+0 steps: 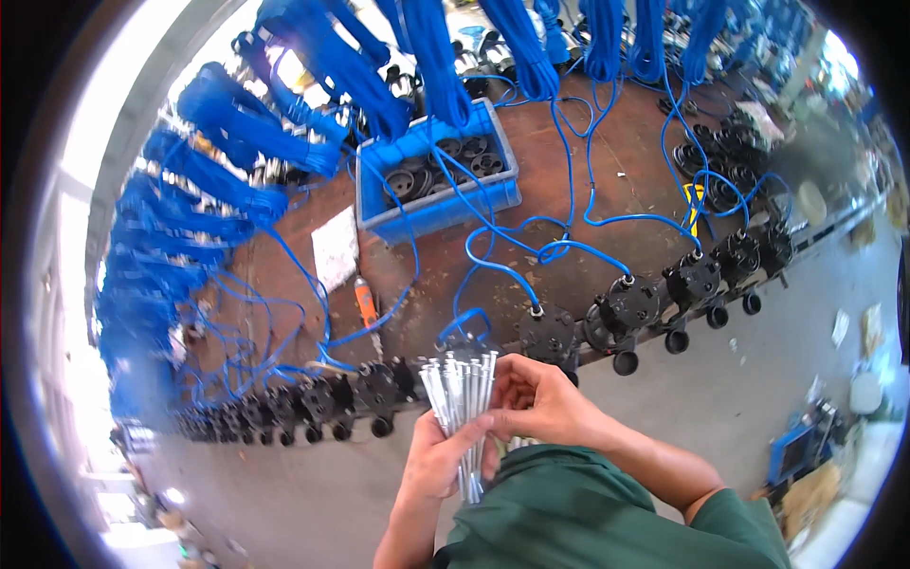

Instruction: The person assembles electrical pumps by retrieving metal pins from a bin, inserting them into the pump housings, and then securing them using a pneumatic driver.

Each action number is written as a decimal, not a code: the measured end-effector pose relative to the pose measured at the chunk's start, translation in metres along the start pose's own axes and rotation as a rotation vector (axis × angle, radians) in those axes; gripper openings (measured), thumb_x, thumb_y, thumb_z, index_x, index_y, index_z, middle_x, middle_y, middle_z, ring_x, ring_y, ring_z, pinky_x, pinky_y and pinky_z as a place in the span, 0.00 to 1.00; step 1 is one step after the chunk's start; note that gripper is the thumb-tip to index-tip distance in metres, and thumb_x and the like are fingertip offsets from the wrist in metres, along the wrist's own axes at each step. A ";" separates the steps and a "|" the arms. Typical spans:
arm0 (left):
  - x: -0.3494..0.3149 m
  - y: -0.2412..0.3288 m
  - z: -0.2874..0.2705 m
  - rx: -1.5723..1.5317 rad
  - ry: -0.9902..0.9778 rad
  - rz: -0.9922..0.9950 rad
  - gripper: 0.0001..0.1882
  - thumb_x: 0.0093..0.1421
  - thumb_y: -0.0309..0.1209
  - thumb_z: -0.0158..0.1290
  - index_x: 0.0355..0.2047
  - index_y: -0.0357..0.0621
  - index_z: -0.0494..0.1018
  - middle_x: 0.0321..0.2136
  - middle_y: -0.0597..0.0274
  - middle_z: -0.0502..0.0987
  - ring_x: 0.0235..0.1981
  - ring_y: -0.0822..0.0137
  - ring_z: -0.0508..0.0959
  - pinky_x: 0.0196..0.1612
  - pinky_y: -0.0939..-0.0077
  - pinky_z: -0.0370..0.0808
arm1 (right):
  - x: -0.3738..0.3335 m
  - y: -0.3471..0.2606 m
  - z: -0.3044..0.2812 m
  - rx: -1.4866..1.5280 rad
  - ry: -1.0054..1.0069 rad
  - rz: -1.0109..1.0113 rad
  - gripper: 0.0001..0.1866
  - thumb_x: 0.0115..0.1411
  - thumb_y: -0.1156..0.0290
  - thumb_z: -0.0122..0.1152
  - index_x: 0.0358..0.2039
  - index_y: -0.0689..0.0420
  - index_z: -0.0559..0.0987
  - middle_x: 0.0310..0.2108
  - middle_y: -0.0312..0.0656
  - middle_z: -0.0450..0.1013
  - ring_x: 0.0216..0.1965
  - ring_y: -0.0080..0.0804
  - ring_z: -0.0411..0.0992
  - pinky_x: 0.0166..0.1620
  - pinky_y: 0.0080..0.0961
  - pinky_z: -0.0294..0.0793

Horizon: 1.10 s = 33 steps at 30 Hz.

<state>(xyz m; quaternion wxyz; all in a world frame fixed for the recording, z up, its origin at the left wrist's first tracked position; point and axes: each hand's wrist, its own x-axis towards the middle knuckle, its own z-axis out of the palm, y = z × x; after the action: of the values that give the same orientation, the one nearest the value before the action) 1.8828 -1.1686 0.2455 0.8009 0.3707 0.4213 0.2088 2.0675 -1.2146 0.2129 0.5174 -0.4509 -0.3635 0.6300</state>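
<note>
A bundle of long, thin silver bolts stands nearly upright in front of my body, their heads fanned out at the top. My left hand is closed round the lower part of the bundle, thumb across the shafts. Against the bundle's right side, my right hand has its fingers curled and its thumb laid on the bolts. Its fingertips are partly hidden behind the bolts. Just beyond my hands, a round black motor housing with a blue cable sits at the bench edge.
More black housings line the edge of the brown bench. A blue crate holds round black parts. Near it lie an orange-handled screwdriver, a white packet and a yellow tool. Coiled blue cables hang above; loose lengths cross the bench.
</note>
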 end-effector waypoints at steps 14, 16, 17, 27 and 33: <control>-0.037 -0.134 0.023 -0.222 0.035 0.009 0.11 0.68 0.26 0.52 0.46 0.30 0.72 0.32 0.46 0.82 0.21 0.64 0.81 0.21 0.74 0.80 | -0.057 0.063 -0.041 -0.073 -0.162 0.338 0.11 0.66 0.67 0.65 0.42 0.61 0.77 0.34 0.37 0.78 0.33 0.22 0.76 0.38 0.22 0.79; -0.036 -0.143 0.024 -0.322 0.089 0.041 0.11 0.68 0.26 0.52 0.45 0.29 0.72 0.32 0.45 0.82 0.22 0.63 0.82 0.22 0.72 0.81 | -0.050 0.049 -0.050 -0.185 -0.113 0.282 0.09 0.65 0.69 0.65 0.37 0.61 0.78 0.31 0.37 0.78 0.33 0.23 0.77 0.37 0.23 0.80; -0.035 -0.145 0.024 -0.361 0.109 0.051 0.10 0.68 0.26 0.52 0.44 0.29 0.71 0.32 0.45 0.82 0.22 0.62 0.82 0.22 0.72 0.82 | -0.046 0.034 -0.057 -0.239 -0.043 0.186 0.08 0.64 0.69 0.65 0.36 0.61 0.78 0.31 0.38 0.79 0.32 0.23 0.78 0.37 0.24 0.80; -0.037 -0.196 -0.005 -0.777 0.155 0.165 0.19 0.63 0.21 0.53 0.54 0.35 0.65 0.37 0.46 0.79 0.33 0.55 0.82 0.35 0.63 0.83 | 0.009 0.013 -0.065 -0.998 0.110 -0.393 0.05 0.62 0.81 0.62 0.38 0.65 0.75 0.31 0.44 0.82 0.30 0.28 0.82 0.36 0.21 0.81; -0.035 -0.183 0.003 -0.603 0.090 0.172 0.20 0.66 0.26 0.53 0.56 0.29 0.65 0.42 0.44 0.80 0.34 0.59 0.85 0.32 0.70 0.85 | 0.013 0.016 -0.058 -1.313 -0.046 -0.662 0.20 0.55 0.73 0.71 0.47 0.60 0.77 0.39 0.48 0.78 0.35 0.45 0.78 0.36 0.34 0.78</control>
<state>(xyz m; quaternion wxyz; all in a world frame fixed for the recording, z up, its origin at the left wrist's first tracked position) 1.8704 -1.3094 0.1237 0.8346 0.1412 0.3428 0.4075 2.1159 -1.2060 0.1764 0.2963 -0.5213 -0.7937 0.1028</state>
